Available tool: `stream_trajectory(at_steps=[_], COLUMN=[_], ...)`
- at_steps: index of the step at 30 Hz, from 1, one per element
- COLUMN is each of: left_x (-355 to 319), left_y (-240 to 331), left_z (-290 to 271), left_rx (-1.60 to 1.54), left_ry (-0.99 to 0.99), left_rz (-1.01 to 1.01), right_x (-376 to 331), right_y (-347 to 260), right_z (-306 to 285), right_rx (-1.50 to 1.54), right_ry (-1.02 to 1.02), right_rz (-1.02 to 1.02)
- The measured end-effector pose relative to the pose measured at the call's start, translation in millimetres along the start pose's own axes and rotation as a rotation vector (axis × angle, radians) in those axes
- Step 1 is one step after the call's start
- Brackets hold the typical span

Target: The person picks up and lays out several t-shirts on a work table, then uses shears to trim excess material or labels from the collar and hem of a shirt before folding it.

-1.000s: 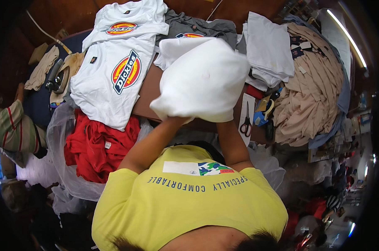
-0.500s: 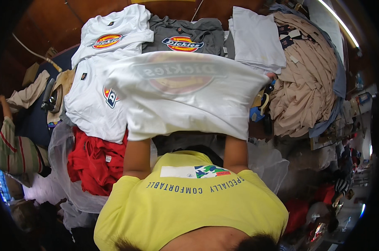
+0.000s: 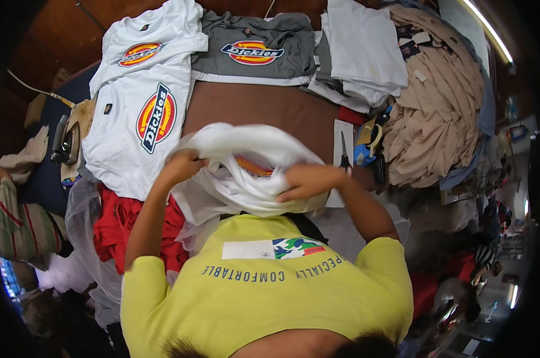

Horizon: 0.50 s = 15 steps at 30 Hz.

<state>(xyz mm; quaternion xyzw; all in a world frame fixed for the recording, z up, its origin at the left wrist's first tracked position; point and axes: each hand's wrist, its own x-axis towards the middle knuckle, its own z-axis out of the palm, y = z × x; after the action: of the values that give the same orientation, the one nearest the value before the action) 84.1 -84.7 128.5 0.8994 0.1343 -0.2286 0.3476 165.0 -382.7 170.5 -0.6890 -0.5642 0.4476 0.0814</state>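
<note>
A white T-shirt [image 3: 252, 142] lies bunched in a loose ring in front of my chest. A bit of its red and yellow print shows in the hollow. My left hand [image 3: 186, 166] is closed on the left edge of the cloth, thumb pointing inward. On the other side, my right hand [image 3: 311, 181] lies against the shirt with thumb and fingers apart, slightly blurred. Left of the bunched shirt, another white T-shirt [image 3: 112, 143] is spread flat with its round print up.
Beyond the brown work surface [image 3: 240, 107] lie a grey T-shirt [image 3: 255, 48] and folded white cloth [image 3: 365, 53]. Scissors [image 3: 345, 158] rest at the right, near a big beige cloth heap [image 3: 437, 113]. Red garments [image 3: 135, 227] fill a clear plastic bag at left. An iron [image 3: 64, 143] stands farther left.
The white T-shirt was stretched wide over both forearms, hiding my hands. Now it is bunched and lower, both hands show outside it, and the brown surface is uncovered.
</note>
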Motion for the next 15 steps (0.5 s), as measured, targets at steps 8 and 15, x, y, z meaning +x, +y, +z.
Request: stream_trajectory(at_steps=[8, 15], left_x=[-124, 54], left_y=[-39, 49], left_z=[-117, -233], left_rx=[-0.695, -0.798], left_ry=[0.558, 0.58], left_rz=[0.984, 0.809], right_x=[-112, -97], right_y=[9, 116], right_z=[-30, -196], right_rx=[1.01, 1.001], right_ry=[1.284, 1.448], right_rz=[-0.83, -0.719])
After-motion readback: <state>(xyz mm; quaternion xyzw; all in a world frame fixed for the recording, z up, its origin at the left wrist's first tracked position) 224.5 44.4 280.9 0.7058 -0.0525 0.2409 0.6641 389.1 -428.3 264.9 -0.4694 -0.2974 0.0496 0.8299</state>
